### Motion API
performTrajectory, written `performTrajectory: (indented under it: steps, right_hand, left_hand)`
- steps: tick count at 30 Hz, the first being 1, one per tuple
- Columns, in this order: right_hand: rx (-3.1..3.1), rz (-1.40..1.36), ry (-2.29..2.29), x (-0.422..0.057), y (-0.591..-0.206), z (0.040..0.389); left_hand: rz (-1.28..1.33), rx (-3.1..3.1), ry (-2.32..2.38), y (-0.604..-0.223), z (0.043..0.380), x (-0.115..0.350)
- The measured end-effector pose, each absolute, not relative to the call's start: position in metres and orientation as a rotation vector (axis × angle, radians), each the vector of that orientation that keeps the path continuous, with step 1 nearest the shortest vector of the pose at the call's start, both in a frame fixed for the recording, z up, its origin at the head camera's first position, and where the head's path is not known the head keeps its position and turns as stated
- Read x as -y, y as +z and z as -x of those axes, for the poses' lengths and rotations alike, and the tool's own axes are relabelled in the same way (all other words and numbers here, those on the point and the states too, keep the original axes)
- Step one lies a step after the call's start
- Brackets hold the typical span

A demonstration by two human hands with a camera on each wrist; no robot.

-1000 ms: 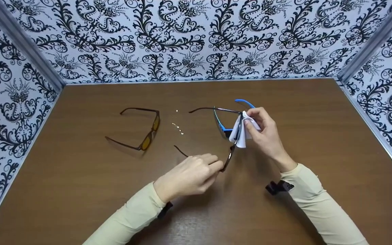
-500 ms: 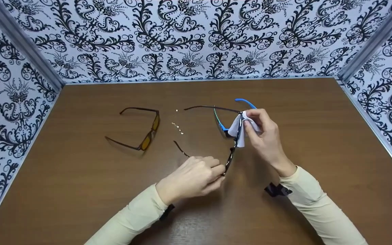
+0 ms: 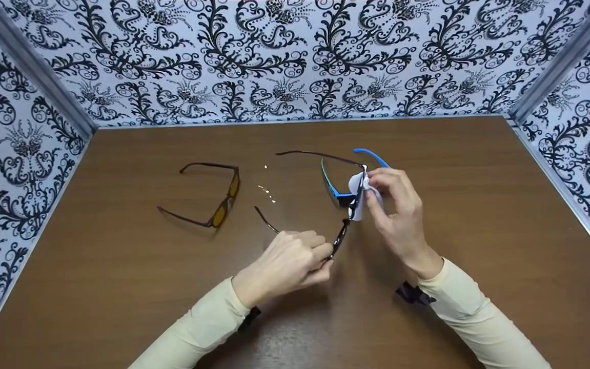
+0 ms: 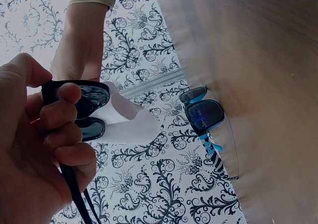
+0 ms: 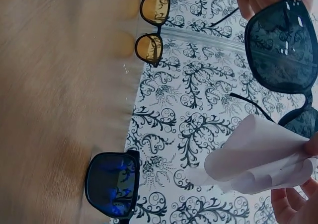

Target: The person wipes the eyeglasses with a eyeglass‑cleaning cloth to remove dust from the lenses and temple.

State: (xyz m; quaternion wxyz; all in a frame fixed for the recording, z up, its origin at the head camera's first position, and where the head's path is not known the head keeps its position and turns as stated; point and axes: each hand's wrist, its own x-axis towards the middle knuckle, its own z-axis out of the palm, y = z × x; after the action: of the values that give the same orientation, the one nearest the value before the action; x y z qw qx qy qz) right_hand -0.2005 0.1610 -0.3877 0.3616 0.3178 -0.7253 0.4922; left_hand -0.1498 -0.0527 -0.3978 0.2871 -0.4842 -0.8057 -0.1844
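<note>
A pair of black sunglasses (image 3: pixel 340 239) is held up above the table, its dark lenses (image 5: pixel 280 45) plain in the right wrist view. My left hand (image 3: pixel 285 262) grips the frame's near end, with the fingers curled round the hinge area. At the far lens, my right hand (image 3: pixel 401 218) pinches a white cloth (image 3: pixel 355 182) against the lens. Loose folds of the cloth (image 5: pixel 258 157) hang out in the right wrist view. Just behind lie blue-and-black sunglasses (image 3: pixel 333 187), partly hidden by the cloth and the held pair.
Brown-framed glasses with yellow lenses (image 3: pixel 226 205) lie unfolded on the left of the brown table (image 3: pixel 136 287). Small bright flecks (image 3: pixel 267 191) show on the tabletop between the pairs. Patterned walls (image 3: pixel 295 61) enclose the back and sides.
The held sunglasses have tilted, their far temple tip rising away and slightly left. My right hand has shifted a little toward me, and the cloth has bunched differently round the lens.
</note>
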Motion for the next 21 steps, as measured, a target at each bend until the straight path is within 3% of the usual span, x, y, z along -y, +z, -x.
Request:
performTrajectory:
  steps: [21]
  right_hand:
    - [1.876, -0.776, 1.290, -0.167, -0.384, 0.203]
  left_hand:
    - [1.283, 2.048, -0.626, -0.395, 0.154, 0.055]
